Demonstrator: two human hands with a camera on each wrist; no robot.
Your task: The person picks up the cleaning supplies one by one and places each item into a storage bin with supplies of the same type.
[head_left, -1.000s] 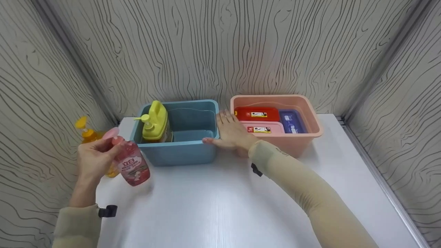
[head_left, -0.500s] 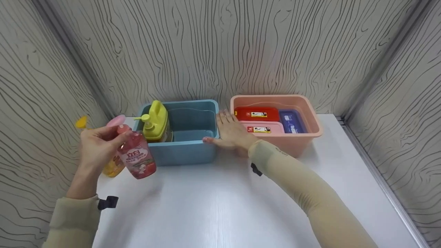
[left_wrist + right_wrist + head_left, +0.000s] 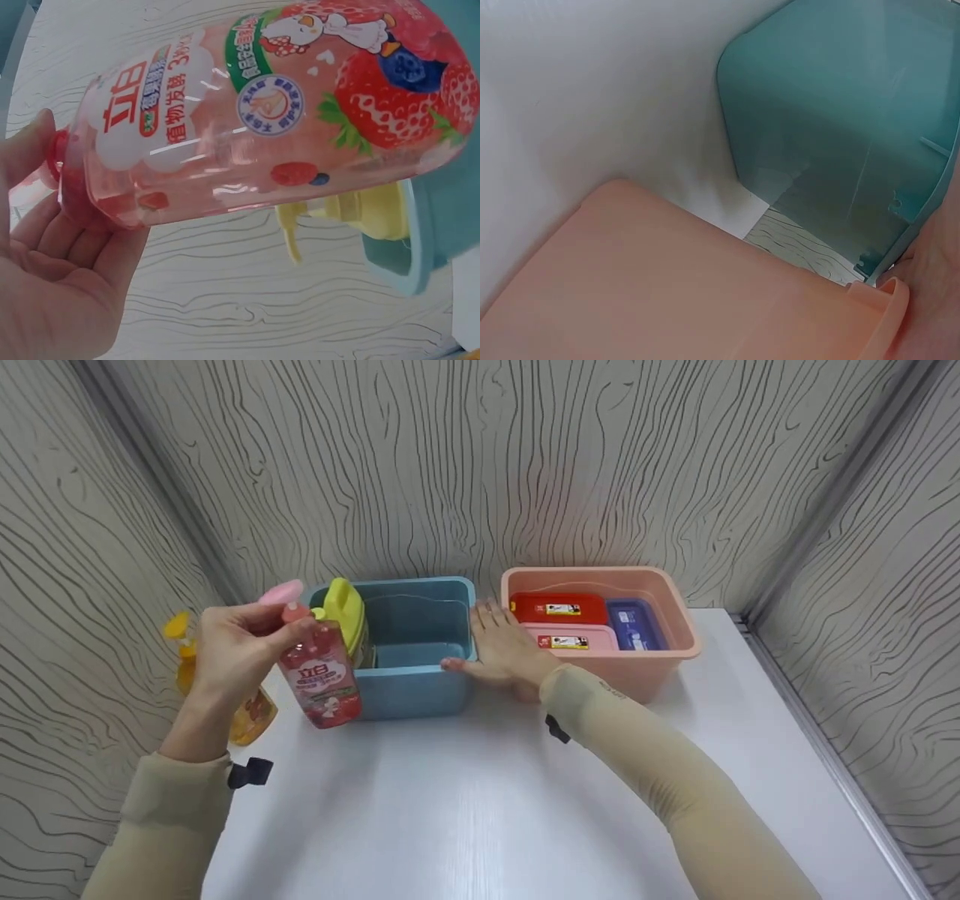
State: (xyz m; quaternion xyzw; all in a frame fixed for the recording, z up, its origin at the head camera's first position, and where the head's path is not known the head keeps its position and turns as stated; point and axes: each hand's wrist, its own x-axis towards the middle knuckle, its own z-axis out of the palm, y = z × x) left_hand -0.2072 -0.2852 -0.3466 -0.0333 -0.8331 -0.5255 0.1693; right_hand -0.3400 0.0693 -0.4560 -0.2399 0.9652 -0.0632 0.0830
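Note:
My left hand (image 3: 236,656) pinches a pink pump bottle of dish soap (image 3: 322,682) by its neck, under the pink pump head (image 3: 283,592). Tilted and off the table, the bottle hangs before the left end of a blue bin (image 3: 412,694). In the left wrist view, its strawberry label (image 3: 405,90) faces the camera. Inside the bin stands a yellow pump jug (image 3: 346,611), partly hidden by the bottle. My right hand (image 3: 511,654) rests with straight fingers along the bin's right rim, its thumb on the front corner.
Right of the blue bin is a pink bin (image 3: 637,673) holding a red box (image 3: 525,606), a pink box (image 3: 600,636) and a blue box (image 3: 636,622). An orange pump bottle (image 3: 251,720) stands on the white table (image 3: 480,802), behind my left hand. A wood-patterned wall (image 3: 480,472) rises behind.
My left hand has carried the pink bottle up and to the right, toward the blue bin. It now covers part of the yellow jug. My right hand has stayed in place.

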